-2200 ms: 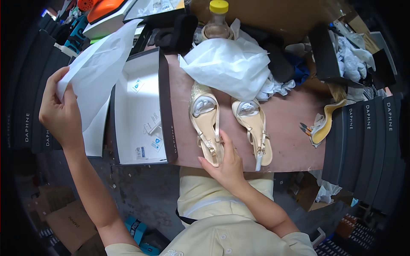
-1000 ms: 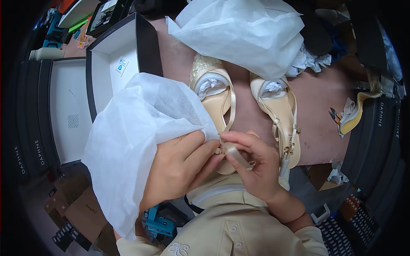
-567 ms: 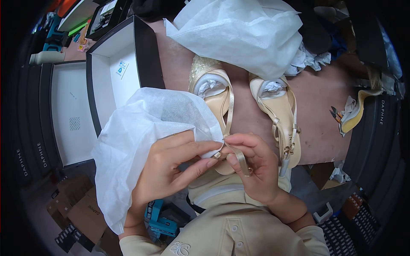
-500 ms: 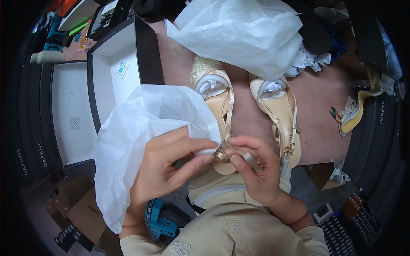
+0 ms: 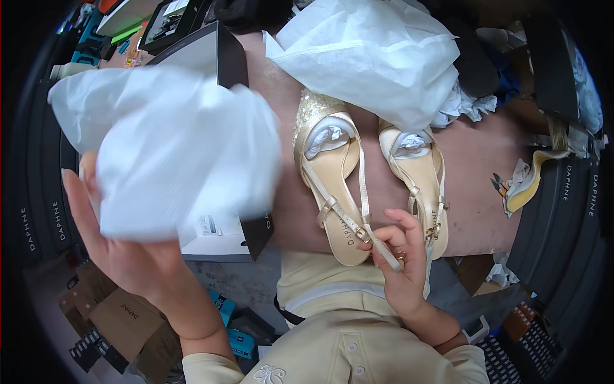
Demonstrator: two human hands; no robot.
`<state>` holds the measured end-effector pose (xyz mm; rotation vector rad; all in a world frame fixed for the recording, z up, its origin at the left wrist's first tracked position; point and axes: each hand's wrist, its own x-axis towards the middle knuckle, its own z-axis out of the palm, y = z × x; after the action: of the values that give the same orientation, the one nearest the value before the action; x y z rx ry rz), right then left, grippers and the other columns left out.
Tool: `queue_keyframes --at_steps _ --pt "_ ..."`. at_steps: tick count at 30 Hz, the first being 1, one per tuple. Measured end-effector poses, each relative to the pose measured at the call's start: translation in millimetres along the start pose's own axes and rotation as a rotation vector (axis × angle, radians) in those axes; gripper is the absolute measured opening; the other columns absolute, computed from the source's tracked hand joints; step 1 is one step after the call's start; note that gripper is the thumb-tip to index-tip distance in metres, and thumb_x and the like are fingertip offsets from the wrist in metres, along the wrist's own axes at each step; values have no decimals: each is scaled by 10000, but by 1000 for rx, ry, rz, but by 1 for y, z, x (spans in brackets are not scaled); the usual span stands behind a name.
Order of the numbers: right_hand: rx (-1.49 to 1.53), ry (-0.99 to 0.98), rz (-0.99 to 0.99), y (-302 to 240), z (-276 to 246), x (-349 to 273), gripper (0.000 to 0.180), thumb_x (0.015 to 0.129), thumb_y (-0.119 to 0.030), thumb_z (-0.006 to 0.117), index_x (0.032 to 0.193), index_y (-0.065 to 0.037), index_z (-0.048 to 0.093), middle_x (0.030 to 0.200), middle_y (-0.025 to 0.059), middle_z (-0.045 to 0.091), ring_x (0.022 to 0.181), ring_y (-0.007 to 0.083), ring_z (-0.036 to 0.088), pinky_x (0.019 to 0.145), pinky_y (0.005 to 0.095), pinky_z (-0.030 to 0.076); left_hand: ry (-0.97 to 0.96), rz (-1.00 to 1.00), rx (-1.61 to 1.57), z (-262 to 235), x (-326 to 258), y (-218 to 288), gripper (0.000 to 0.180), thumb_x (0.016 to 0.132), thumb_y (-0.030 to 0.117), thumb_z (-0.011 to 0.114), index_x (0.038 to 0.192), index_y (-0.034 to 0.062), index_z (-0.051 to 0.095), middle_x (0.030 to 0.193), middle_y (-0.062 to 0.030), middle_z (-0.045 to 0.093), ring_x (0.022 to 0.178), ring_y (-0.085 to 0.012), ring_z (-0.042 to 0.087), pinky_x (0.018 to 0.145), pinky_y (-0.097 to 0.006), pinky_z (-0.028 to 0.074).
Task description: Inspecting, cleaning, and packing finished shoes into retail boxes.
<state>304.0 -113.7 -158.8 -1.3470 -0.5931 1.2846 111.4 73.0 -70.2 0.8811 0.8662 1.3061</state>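
My left hand (image 5: 131, 259) is raised over the shoe box, holding a white wrapping sheet (image 5: 192, 153) that is blurred and hides some of its fingers. My right hand (image 5: 404, 253) pinches the loose end of the thin ankle strap (image 5: 384, 249) on the left one of two gold sandals, close to its small buckle. That sandal (image 5: 342, 240) lies sole down at the table's near edge, its glittery toe pointing away and stuffed with white paper. To its right lies the matching sandal (image 5: 430, 192), its toe partly under a second white sheet (image 5: 371, 57).
A black shoe box (image 5: 231, 57) with a white inside stands at the left, mostly behind the sheet. More black boxes line both sides. Crumpled paper (image 5: 470, 102) lies at the back, orange-handled cutters (image 5: 501, 184) at the right. Cardboard cartons (image 5: 128, 320) stand below left.
My left hand has left the strap buckle and swung up and left, carrying the white sheet. My right hand keeps the strap and has shifted slightly right.
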Motion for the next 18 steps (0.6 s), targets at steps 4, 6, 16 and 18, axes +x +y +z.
queue_keyframes --at_steps 4,6,16,18 --pt "-42 37 52 0 1 -2 282 928 13 459 1205 10 405 957 101 608 913 157 622 809 240 460 55 724 1223 -32 7 -33 86 890 45 545 949 4 497 843 -82 564 776 -179 542 710 -289 431" --pt "-108 10 103 -6 -1 -1 216 926 11 473 1142 26 481 958 99 624 912 154 631 791 232 469 -337 169 1826 -34 -7 -38 259 793 20 603 1042 -24 543 1010 -137 585 1001 -316 543 895 -369 401" --pt "8 -55 252 -10 0 7 129 888 34 544 1016 27 559 884 89 661 855 128 647 776 231 490 -483 583 1582 4 -62 -1 339 701 32 720 1026 2 629 896 -115 598 772 -265 568 681 -356 467" --pt "-4 -55 221 -11 4 8 117 888 33 546 1005 28 559 889 90 660 855 122 645 771 230 492 -872 312 1271 22 -67 -31 326 650 -10 724 966 -25 643 830 -116 625 697 -231 577 588 -298 457"
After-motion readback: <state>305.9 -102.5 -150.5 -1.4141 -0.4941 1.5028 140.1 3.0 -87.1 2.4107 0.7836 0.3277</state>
